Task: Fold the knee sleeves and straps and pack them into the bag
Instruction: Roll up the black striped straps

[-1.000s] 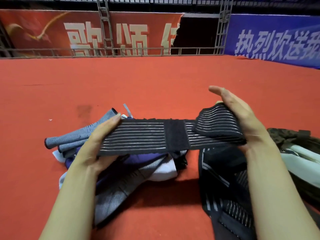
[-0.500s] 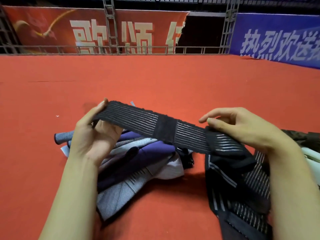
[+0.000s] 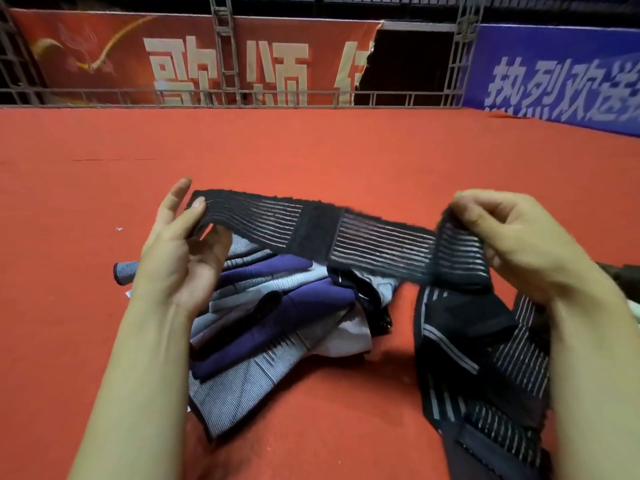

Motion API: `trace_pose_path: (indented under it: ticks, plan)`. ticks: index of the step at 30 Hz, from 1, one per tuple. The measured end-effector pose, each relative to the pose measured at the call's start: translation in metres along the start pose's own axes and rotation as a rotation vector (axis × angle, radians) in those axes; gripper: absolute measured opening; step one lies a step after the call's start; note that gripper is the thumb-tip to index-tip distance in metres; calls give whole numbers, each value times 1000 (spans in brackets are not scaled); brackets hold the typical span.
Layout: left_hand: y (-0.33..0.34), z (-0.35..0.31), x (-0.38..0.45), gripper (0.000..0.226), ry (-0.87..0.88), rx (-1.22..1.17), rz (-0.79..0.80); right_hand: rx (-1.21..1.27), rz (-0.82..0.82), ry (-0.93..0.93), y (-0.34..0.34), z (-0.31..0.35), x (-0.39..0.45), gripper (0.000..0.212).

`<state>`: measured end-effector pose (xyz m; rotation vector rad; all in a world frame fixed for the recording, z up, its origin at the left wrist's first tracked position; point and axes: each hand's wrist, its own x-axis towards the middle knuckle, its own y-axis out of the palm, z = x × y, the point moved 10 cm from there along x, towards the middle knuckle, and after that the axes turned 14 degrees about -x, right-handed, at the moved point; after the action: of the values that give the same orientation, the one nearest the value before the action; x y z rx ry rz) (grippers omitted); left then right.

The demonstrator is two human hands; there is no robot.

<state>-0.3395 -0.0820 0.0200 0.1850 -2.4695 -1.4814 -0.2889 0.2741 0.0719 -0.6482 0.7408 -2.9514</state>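
A black elastic strap [image 3: 349, 237] with thin white stripes is stretched in the air between my hands. My left hand [image 3: 180, 258] pinches its left end between thumb and fingers. My right hand [image 3: 512, 237] grips the right end, which is folded over itself. Below them on the red carpet lies a pile of grey and purple knee sleeves [image 3: 277, 317]. A heap of black striped straps [image 3: 485, 368] lies under my right forearm. Only a dark edge of the bag [image 3: 627, 282] shows at the far right.
Red carpet [image 3: 311, 150] spreads all around the pile. A metal truss railing [image 3: 242, 98] with red and blue banners runs along the far edge. A small white scrap [image 3: 119, 229] lies on the carpet to the left.
My left hand has turned palm up and now pinches the strap's end. My right hand came down and curled round the folded right end. The strap now slopes down to the right.
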Motion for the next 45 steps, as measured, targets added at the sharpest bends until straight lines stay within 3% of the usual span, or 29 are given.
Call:
trace_pose_path:
  ticks: [2, 5, 7, 9, 11, 15, 16, 19, 22, 26, 29, 35, 45]
  plan:
    - [-9, -3, 3, 23, 12, 7, -43, 286, 3, -40, 0, -3, 1, 38]
    - [-16, -4, 7, 9, -17, -58, -93, 510, 106, -19, 7, -18, 4, 38]
    - [-16, -3, 6, 5, -57, -141, -101, 348, 134, 113, 13, -37, 2, 42]
    - [-14, -7, 6, 12, -59, -191, -99, -60, 209, 256, 22, -57, -5, 43]
    - [-14, -13, 7, 17, -26, -148, -95, -298, 340, 350, 35, -67, -12, 44]
    - [-13, -13, 7, 6, -1, -109, -98, -603, 380, 323, 41, -66, -5, 62]
    - [-13, -13, 8, 6, -2, -112, -102, -645, 387, 307, 42, -65, -4, 60]
    - [-18, -14, 10, 6, -15, -141, -119, -600, 457, 233, 49, -68, -3, 18]
    - [-20, -11, 14, 9, -68, -196, -90, -589, 499, 222, 50, -78, -3, 45]
    - [-8, 2, 6, 13, -184, -229, -23, -778, 538, 204, 58, -82, 0, 17]
    - [1, 7, 0, 21, -213, -228, -3, -805, 486, 179, 56, -76, 4, 26]
    - [-12, 6, 8, 15, -175, -238, -39, -673, 369, 119, 45, -55, 6, 15]
    - [-51, 18, 22, 9, -156, -222, -174, -74, 368, -125, 46, 40, -16, 30]
